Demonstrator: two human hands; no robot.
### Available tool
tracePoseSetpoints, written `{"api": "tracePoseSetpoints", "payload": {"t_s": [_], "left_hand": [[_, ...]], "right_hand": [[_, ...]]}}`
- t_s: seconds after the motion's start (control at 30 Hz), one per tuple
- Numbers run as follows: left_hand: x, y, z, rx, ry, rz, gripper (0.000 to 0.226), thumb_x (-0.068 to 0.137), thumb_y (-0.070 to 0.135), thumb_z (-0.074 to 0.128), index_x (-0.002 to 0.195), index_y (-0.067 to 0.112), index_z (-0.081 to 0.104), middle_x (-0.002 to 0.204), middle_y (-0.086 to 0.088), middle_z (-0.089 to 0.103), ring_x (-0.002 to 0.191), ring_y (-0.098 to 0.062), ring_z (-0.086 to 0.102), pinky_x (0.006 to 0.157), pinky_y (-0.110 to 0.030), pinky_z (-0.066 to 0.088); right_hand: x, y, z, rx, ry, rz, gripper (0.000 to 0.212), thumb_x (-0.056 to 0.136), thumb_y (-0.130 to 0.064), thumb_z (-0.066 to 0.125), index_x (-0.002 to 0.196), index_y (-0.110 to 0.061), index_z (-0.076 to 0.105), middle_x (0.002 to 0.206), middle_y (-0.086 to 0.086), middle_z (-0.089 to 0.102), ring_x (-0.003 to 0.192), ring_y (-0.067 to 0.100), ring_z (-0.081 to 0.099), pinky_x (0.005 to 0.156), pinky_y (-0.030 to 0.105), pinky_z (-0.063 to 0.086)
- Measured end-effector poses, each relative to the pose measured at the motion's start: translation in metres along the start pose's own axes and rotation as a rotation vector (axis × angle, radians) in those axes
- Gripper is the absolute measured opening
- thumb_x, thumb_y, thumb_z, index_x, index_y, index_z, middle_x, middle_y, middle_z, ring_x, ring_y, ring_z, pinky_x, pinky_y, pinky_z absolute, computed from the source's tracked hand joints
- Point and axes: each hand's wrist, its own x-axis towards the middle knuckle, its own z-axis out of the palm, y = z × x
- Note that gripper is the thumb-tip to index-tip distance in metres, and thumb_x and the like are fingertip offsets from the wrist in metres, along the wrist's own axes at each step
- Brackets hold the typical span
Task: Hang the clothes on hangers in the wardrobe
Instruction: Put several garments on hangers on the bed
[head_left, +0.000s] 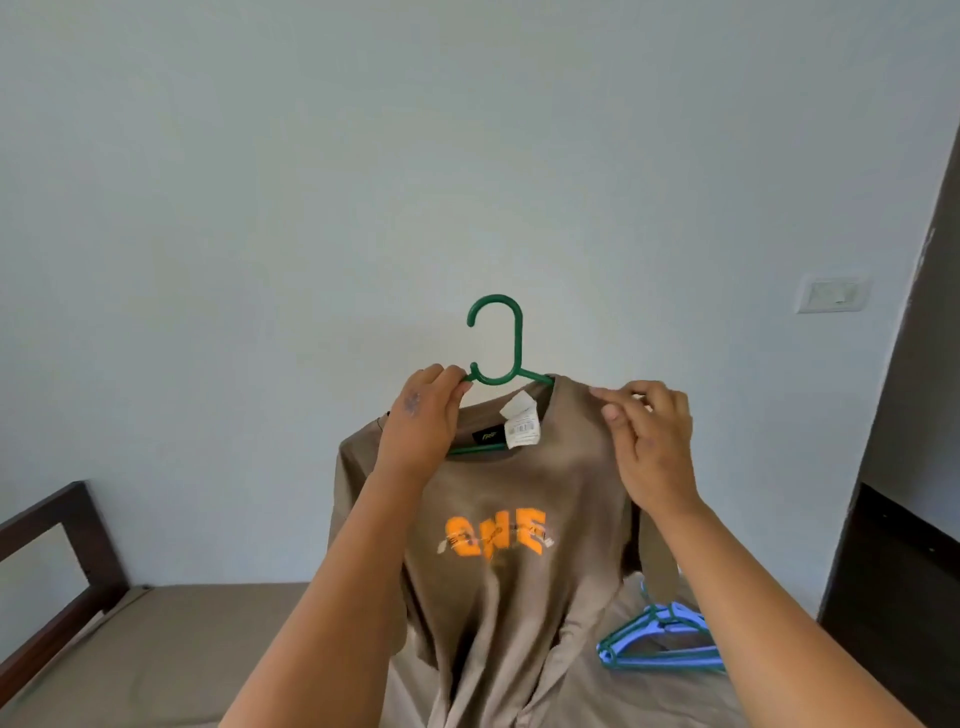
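A brown T-shirt (498, 582) with orange lettering hangs in front of me, held up over the bed. A green hanger (514, 343) sits inside its neck opening, hook upright above the collar. My left hand (421, 421) grips the hanger's left shoulder arm near the hook's base. My right hand (649, 431) pinches the shirt's fabric at the right shoulder, where the hanger's right arm goes under the cloth. A white paper tag (522, 426) dangles at the collar. The shirt's lower part drapes down onto the bed.
A pile of blue and green hangers (660, 639) lies on the bed (182, 639) at the lower right. A dark wooden bed frame (62, 540) stands at the left. Dark furniture (904, 519) rises at the right edge, beside a wall switch (831, 293).
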Motion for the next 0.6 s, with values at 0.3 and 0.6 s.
{"api": "tracePoseSetpoints", "payload": {"t_s": [0.3,0.6], "left_hand": [[-0.016,-0.002,-0.011,0.061,-0.014,0.107,0.018,0.098,0.018,0.052,0.096,0.006,0.064,0.080,-0.003,0.059,0.076,-0.019,0.053,0.063,-0.032,0.045],[-0.075,-0.012,-0.028,-0.110,0.043,-0.055,0.042,0.091,0.053,0.051,0.105,0.016,0.065,0.094,0.006,0.060,0.092,-0.014,0.054,0.081,-0.032,0.045]], "right_hand": [[-0.012,-0.002,0.019,-0.013,-0.368,0.007,0.022,0.102,-0.025,0.038,0.110,-0.017,0.057,0.099,0.002,0.058,0.097,0.024,0.052,0.082,0.031,0.039],[-0.041,-0.028,-0.006,-0.013,-0.217,0.011,0.036,0.097,-0.039,0.026,0.086,-0.020,0.054,0.076,-0.007,0.054,0.073,0.017,0.050,0.078,0.035,0.037]]}}
